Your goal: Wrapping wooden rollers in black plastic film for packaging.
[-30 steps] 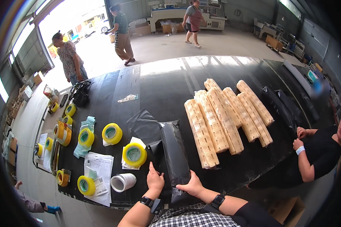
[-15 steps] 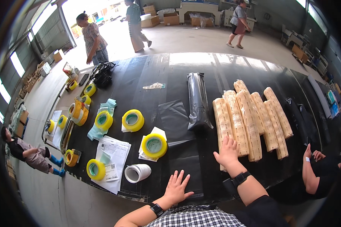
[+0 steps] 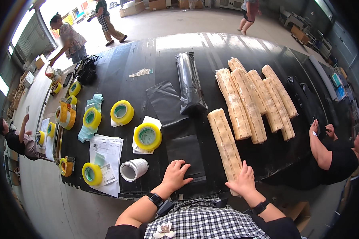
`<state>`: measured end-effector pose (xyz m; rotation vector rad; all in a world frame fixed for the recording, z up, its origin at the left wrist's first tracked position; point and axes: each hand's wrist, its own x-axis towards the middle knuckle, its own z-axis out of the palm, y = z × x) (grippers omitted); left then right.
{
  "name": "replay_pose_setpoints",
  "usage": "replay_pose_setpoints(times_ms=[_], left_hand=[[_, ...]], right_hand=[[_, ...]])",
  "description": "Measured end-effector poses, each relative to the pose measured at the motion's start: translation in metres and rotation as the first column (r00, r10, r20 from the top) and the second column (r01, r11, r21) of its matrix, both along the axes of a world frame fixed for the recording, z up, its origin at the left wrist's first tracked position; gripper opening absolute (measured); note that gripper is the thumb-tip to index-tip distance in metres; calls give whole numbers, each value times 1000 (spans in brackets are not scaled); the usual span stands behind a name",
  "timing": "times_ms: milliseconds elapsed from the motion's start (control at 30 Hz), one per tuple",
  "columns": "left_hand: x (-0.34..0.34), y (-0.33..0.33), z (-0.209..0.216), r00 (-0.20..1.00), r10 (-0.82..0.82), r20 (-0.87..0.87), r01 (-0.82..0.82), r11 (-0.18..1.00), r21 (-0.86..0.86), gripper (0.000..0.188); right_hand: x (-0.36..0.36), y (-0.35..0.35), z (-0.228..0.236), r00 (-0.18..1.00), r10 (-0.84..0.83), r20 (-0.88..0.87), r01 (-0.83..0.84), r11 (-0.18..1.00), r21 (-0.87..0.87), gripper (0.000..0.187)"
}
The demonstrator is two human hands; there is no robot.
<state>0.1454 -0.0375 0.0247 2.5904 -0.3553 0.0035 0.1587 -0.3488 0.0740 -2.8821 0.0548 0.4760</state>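
Note:
My right hand (image 3: 243, 180) is closed around the near end of a long beige roll (image 3: 224, 143), thumb and fingers on either side. The roll has rows of dark slots and lies apart from a pile of similar beige rolls (image 3: 243, 101) beyond it. My left hand (image 3: 174, 175) rests beside the near end of a flat black plastic bag (image 3: 183, 149), its thumb and fingers apart with nothing seen between them. Past the flat bag, a filled, glossy black package (image 3: 190, 83) lies on the black tabletop (image 3: 119, 85).
Yellow tape rolls (image 3: 147, 136) and papers (image 3: 107, 145) lie to the left, near a white cylindrical container (image 3: 134, 169). Black cables (image 3: 85, 69) sit at the far left. Another person's hands (image 3: 314, 127) are at black plastic (image 3: 297, 93) on the right. People stand beyond the table.
My right hand has drawn one beige roll toward me, away from the pile. My left hand has curled a little from lying flat. The view has shifted, and people in the background have moved.

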Motion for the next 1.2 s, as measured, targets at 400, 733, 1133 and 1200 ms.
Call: replay_pose_setpoints(times_ms=[400, 733, 1133, 1200], left_hand=[[-6, 9, -13, 975, -169, 145, 173, 985, -18, 24], [2, 6, -33, 987, -134, 84, 137, 990, -40, 12], [-3, -9, 4, 984, 93, -153, -136, 944, -302, 10], [-18, -25, 18, 955, 140, 261, -72, 965, -253, 11]], right_hand=[[-84, -53, 4, 939, -177, -295, 342, 582, 738, 91], [-145, -80, 6, 944, 123, -308, 146, 679, 720, 89], [-154, -79, 33, 938, 324, -123, -270, 905, 329, 97], [-151, -82, 41, 912, 360, -197, -288, 903, 318, 100]])
